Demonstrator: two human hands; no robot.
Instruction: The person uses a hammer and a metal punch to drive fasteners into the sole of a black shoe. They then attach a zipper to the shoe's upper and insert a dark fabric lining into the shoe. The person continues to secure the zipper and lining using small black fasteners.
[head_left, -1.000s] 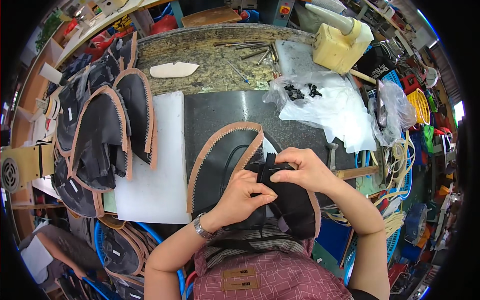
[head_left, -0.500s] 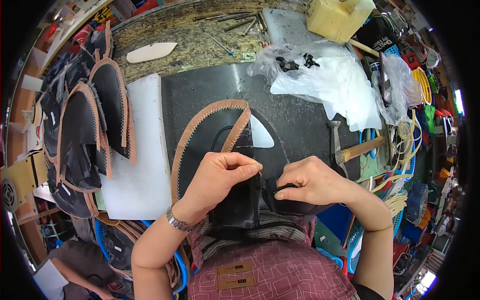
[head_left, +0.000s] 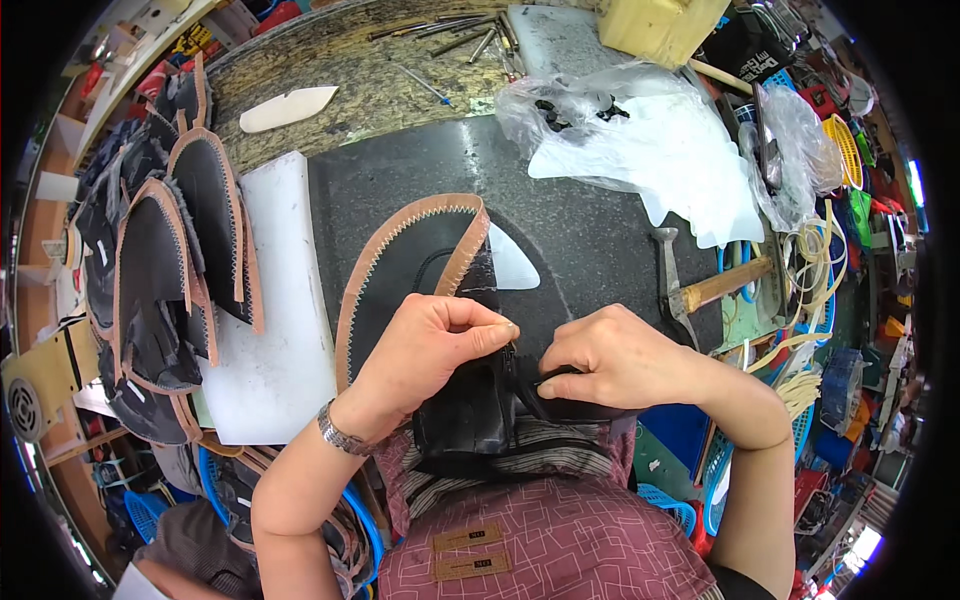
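Note:
A black leather boot upper [head_left: 465, 405], edged with a brown strip [head_left: 375, 250] in pale zigzag stitching, lies over the near edge of the work board and onto my lap. A dark zip [head_left: 510, 375] seems to run down it between my hands. My left hand [head_left: 425, 345] is closed in a pinch at the zip's top end, on a small piece that looks like the zip pull, mostly hidden by the fingertips. To its right, my right hand [head_left: 610, 365] is closed too, thumb and fingers gripping a black leather edge of the upper. A white pointed piece [head_left: 513, 262] lies beside the brown strip.
A white slab [head_left: 265, 330] and stacked brown-edged uppers [head_left: 160, 270] stand at the left. A hammer [head_left: 720, 288] lies at the right, below a clear plastic bag with white sheets [head_left: 650, 150]. Metal tools [head_left: 440, 30] and a yellow block [head_left: 662, 30] sit at the back.
Both hands keep their grips and shift slightly, the right one a little to the left. The whole view has moved slightly. The person at the lower left has moved.

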